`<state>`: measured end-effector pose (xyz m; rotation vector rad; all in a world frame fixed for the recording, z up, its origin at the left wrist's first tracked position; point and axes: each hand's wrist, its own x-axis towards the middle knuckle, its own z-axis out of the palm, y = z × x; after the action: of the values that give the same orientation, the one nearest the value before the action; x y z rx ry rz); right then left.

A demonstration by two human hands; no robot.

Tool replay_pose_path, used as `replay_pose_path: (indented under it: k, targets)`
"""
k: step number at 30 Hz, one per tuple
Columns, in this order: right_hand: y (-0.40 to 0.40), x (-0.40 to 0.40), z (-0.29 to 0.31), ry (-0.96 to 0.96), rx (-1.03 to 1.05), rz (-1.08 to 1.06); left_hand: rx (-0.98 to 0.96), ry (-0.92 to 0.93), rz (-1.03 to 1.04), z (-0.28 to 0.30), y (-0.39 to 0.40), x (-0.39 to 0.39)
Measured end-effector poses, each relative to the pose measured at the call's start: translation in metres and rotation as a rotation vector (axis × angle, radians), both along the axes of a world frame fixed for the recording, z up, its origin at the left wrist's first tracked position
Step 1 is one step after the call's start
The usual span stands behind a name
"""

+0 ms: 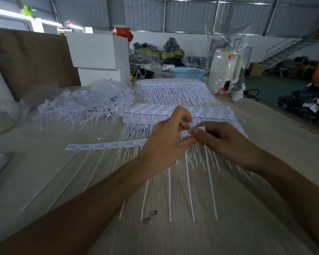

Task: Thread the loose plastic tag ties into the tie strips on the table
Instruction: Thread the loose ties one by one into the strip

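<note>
Far left, a clear bag of loose ties is spilling out on the table, behind the work area. In front of it one tie strip is lying flat, its long tails fanning down toward the camera, and its right end is running up into the hands. The left hand is curling round that end, fingers bent and thumb side tucked against the strip, so the grip is closed on it. Right beside it, touching, the right hand is pinching the same strip end between thumb and fingers, also closed tight. Can't tell if a loose tie is in that pinch too. Under and behind both hands a stack of strips is sitting, with another stack further back. A blue basket is sitting past that.
</note>
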<state>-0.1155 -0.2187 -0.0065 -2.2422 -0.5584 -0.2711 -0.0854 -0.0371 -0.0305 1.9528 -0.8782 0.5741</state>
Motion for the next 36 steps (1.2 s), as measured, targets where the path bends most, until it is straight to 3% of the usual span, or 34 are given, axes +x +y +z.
replay_pose_path:
  k: [5, 8, 16, 24, 32, 36]
  targets:
    - [-0.008, 0.003, 0.006, 0.042, 0.202, -0.079, 0.131, 0.15, -0.156, 0.003, 0.01, 0.007]
    - [-0.012, 0.005, 0.005, 0.121, 0.277, -0.103, 0.192, 0.159, -0.101, 0.003, 0.015, 0.011]
    - [-0.009, 0.003, 0.002, 0.085, 0.184, -0.043, 0.192, -0.077, 0.059, 0.001, 0.014, 0.013]
    - [-0.009, 0.005, 0.001, 0.06, 0.119, -0.059, 0.23, -0.111, 0.094, 0.0, 0.016, 0.011]
    - [-0.01, 0.008, -0.002, 0.263, 0.176, -0.106, 0.277, -0.302, 0.28, 0.003, 0.014, 0.003]
    - [-0.013, 0.008, -0.001, 0.381, 0.289, -0.092, 0.296, -0.305, 0.282, 0.005, 0.012, 0.0]
